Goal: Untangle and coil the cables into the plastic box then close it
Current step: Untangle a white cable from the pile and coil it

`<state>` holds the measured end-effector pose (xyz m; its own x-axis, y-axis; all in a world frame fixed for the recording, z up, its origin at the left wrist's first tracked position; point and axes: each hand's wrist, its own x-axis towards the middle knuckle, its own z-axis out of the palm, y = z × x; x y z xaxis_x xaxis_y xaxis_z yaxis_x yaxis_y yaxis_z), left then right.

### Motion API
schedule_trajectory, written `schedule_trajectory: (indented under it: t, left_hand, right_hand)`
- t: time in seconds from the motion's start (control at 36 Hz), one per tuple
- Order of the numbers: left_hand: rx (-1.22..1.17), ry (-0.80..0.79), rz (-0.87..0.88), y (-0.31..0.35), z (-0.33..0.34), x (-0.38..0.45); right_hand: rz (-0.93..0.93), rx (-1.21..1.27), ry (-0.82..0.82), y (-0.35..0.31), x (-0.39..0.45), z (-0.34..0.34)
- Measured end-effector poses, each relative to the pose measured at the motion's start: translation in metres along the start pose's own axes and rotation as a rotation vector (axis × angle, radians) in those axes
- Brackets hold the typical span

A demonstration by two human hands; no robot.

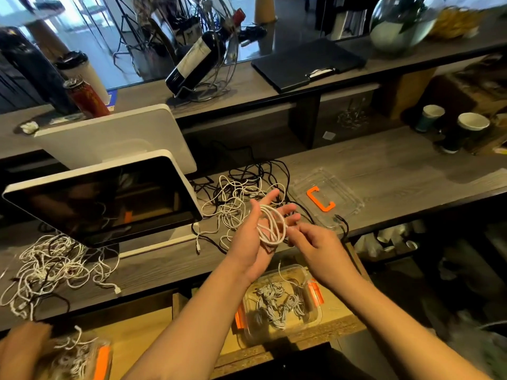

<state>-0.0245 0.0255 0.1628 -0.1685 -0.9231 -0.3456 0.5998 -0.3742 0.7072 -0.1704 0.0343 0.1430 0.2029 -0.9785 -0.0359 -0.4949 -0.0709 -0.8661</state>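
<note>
The left hand (259,229), fingers straight, carries the coiled white cable (271,229); the right hand (310,238) pinches its loop. Keep turns even, then lower into the clear plastic box with orange latches (277,305) below the counter's front edge.

Both forearms reach forward, bare. Left hand (256,229) raised palm-up, fingers straight and spread, a white cable coil (271,226) looped around them. Right hand (315,239) just right of the coil, palm down, fingers curled, thumb and forefinger pinching the coil's right edge. Wrists near each other.
</note>
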Motion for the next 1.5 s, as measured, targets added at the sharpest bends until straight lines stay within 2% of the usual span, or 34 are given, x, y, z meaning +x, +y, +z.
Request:
schedule_trajectory:
  t: [0.19,0.44,0.58,0.69,0.83,1.0,1.11,1.19,1.25,1.33,1.5]
  left_hand:
    - [-0.257,0.091,0.028,0.003,-0.006,0.008]
    - [-0.241,0.247,0.094,0.003,-0.008,0.019]
    - [-0.223,0.349,0.160,0.007,-0.004,0.024]
    - [-0.054,0.416,0.212,0.008,-0.004,0.027]
    - [0.382,0.466,0.236,-0.001,0.002,0.022]
    - [0.838,0.332,0.247,-0.007,0.003,0.018]
    - [0.968,0.169,0.147,-0.011,0.001,0.019]
    - [0.982,0.041,0.087,-0.012,-0.001,0.020]
    - [0.977,-0.054,-0.036,-0.013,-0.002,0.019]
    - [0.824,-0.108,-0.233,-0.012,-0.002,0.013]
    - [0.599,-0.238,-0.415,-0.018,-0.002,0.004]
  right_hand:
    - [0.031,-0.048,-0.046,0.007,-0.006,0.013]
    - [0.018,-0.025,-0.120,0.004,-0.020,0.016]
    - [-0.025,-0.095,-0.168,0.004,-0.028,0.021]
    - [-0.056,-0.176,-0.242,-0.001,-0.029,0.025]
    - [-0.164,-0.364,-0.283,-0.013,-0.027,0.024]
    - [-0.254,-0.363,-0.284,-0.018,-0.023,0.010]
    - [-0.289,-0.323,-0.259,-0.019,-0.018,-0.002]
    - [-0.295,-0.297,-0.216,-0.018,-0.015,-0.011]
    - [-0.281,-0.279,-0.166,-0.017,-0.011,-0.019]
    - [-0.260,-0.290,-0.114,-0.016,-0.004,-0.030]
    - [-0.200,-0.196,-0.140,-0.013,0.006,-0.041]
